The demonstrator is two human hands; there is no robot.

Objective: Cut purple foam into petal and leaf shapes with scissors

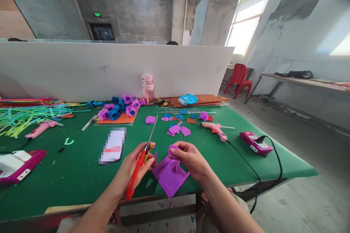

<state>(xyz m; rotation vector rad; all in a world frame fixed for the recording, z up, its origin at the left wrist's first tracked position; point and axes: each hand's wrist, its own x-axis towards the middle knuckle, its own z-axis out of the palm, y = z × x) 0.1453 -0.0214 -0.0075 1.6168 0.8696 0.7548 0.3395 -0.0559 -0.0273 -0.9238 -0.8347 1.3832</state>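
- While thumb and fingertips press together at its edge, the right hand [193, 158] pinches a small, rounded purple piece of thin, paper-like material [172, 151], held just above the table.
- Across from it, the left hand [136, 164] curls around long-bladed scissors with red handles [136, 176], their tip pointing up and away; whether the blades are parted is hard to tell.
- Beneath and between the hands, a flat purple sheet with a cut-away upper edge [168, 182] lies near the table's front.
- The small piece looks light, soft and easily creased, probably not slippery; a gentle fingertip hold at the rim should suit it, since squeezing its middle could crush the shape. The scissors seem stiff and are best held by the handles.
- Beyond the hands, loose purple cut pieces [186, 131] lie on the green table cover [82, 185], with a pink glue gun [216, 130] to their right.
- Farther left sit a blurred phone [112, 145] and, behind it, clustered purple and blue flowers [117, 110].
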